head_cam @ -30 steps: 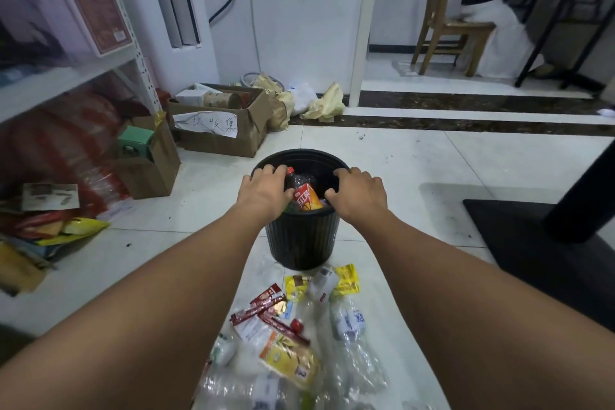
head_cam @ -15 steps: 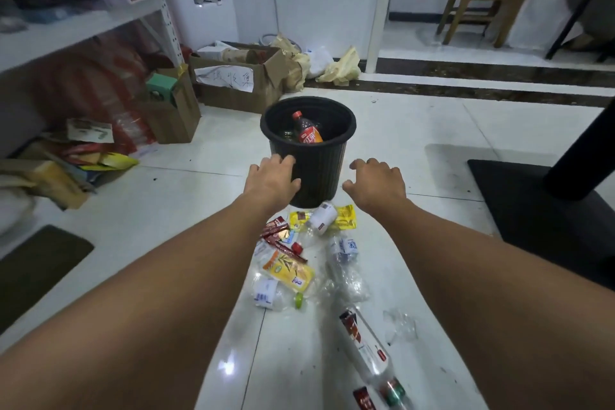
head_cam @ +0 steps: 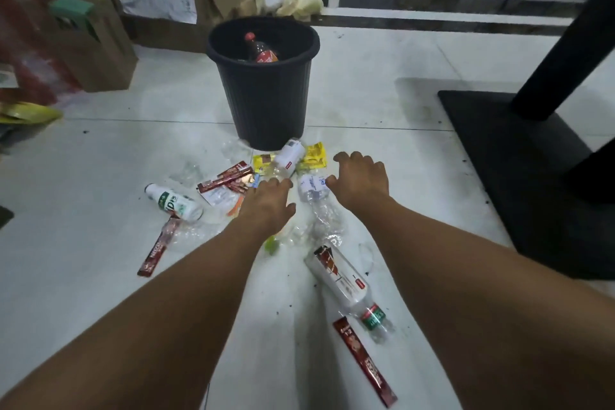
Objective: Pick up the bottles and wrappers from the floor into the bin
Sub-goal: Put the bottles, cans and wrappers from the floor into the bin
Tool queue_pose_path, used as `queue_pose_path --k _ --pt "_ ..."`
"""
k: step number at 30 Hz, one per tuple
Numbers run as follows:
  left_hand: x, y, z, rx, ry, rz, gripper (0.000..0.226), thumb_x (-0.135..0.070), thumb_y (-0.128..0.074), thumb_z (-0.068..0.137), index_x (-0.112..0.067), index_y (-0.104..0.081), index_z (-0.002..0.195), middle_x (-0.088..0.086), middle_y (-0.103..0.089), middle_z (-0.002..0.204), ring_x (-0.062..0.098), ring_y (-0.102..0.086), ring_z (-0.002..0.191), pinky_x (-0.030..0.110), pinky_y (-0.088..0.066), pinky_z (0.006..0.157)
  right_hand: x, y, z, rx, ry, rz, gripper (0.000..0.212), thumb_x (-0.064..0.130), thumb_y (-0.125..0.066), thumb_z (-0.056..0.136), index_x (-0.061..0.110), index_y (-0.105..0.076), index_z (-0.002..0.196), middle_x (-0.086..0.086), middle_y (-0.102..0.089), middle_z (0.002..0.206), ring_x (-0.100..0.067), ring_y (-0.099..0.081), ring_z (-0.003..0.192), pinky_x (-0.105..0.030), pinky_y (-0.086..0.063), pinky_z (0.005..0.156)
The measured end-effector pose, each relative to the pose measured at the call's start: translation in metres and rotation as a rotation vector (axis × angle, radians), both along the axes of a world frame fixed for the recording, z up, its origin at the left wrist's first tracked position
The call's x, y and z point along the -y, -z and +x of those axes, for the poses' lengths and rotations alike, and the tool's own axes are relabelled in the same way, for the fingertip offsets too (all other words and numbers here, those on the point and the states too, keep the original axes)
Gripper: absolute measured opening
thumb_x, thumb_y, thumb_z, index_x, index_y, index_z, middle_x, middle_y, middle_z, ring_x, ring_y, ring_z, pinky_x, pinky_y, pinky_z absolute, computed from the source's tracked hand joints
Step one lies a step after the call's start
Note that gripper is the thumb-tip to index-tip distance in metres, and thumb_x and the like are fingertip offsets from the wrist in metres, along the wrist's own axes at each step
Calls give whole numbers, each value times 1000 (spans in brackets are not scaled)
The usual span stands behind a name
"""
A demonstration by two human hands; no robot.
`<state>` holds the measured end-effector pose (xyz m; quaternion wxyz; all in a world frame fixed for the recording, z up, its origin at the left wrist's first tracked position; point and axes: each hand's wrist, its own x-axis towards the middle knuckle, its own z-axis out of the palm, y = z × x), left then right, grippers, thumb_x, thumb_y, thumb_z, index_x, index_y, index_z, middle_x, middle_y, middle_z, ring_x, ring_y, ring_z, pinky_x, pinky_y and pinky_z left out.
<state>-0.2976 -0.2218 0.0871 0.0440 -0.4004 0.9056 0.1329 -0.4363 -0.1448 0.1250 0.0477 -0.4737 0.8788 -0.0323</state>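
Bottles (head_cam: 339,280) and wrappers (head_cam: 224,178) lie scattered on the floor (head_cam: 100,176) just in front of the black bin (head_cam: 266,103). Crushed, slick plastic could slip or spring from a hasty grab. Both arms stretch forward, with the left hand (head_cam: 266,203) and right hand (head_cam: 361,178) palm-down over the litter, fingers loosely spread, holding nothing.

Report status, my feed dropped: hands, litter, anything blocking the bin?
Both open, empty, reaching down: left hand, right hand. By right hand: crushed clear plastic bottle, uncollected. Upright black ribbed plastic bin, nothing blocking it.
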Motion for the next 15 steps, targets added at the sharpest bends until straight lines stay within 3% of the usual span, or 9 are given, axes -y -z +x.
queue_pose_path --k 9,12,15 --pt "-52 64 -20 17 241 99 58 -37 -55 90 -21 -34 141 4 -38 142 24 -37 129 36 -28 105 -37 49 -8 20 43 57 44 36 -44 96 18 -44 136 -8 -51 129 -26 -47 120 -36 -33 97" --pt "-69 74 -25 34 435 141 75 -37 -70 79 -24 -32 142 1 -30 149 22 -32 132 33 -23 107 -52 62 -12 24 71 70 43 35 -44 96 18 -44 136 -7 -51 129 -26 -47 119 -36 -33 96" --pt "-83 87 -28 186 625 73 92 -37 -78 71 -25 -25 145 -1 -23 153 23 -20 139 34 -16 112 -65 73 -14 23 92 96 44 35 -44 96 19 -43 136 -7 -50 130 -26 -46 120 -36 -34 96"
